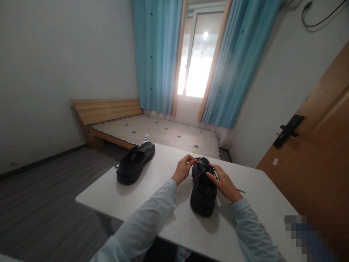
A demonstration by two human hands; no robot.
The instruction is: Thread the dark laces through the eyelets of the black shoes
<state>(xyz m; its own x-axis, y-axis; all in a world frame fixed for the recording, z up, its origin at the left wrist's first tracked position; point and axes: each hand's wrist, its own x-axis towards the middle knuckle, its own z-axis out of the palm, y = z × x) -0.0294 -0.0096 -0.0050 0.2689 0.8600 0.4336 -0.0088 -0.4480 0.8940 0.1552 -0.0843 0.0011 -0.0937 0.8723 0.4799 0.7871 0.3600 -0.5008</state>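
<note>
No readable text, labels, brands or numbers — shoes, door, walls all unmarked

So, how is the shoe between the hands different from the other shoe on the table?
The near shoe stands between both hands, its length pointing away from the person; the far shoe lies untouched near the table's left edge, turned at an angle. The left hand and right hand pinch the laces of the near shoe; a lace end of the far shoe hangs loose at its side. Both are black and sit on the white table.

Long pale blue sleeves are worn.
The left hand [183,169] and right hand [225,185] are left bare.
</note>
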